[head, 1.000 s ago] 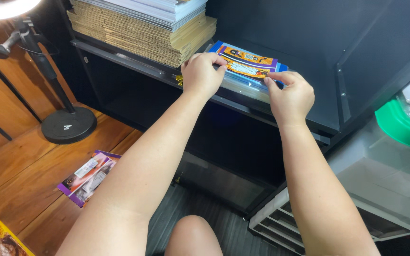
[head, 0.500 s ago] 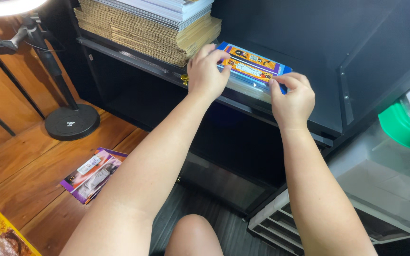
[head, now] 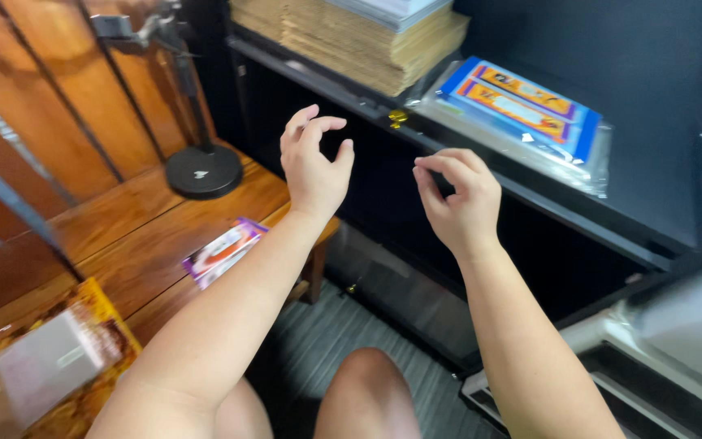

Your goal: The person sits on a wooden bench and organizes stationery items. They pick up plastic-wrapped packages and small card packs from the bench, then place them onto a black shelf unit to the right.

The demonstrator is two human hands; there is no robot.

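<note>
Fingers curled loosely on both our hands, gripping nothing: the left hand (head: 314, 167) and right hand (head: 458, 199) hang in the air just below the black shelf (head: 530, 199). The blue card packet in its clear sleeve (head: 522, 110) lies flat on that shelf, beside the stack of brown envelopes (head: 367, 41).

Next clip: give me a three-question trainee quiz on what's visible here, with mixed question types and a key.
1. True or false: the left hand holds the blue and orange flat packet in clear plastic.
2. The packet lies on: A) the wooden table, B) the black shelf, C) the floor.
3. Fill in: the purple and white packet lies on the ____ wooden table.

Key
1. False; both it and the right hand are empty, hanging in front of the shelf.
2. B
3. brown
</note>
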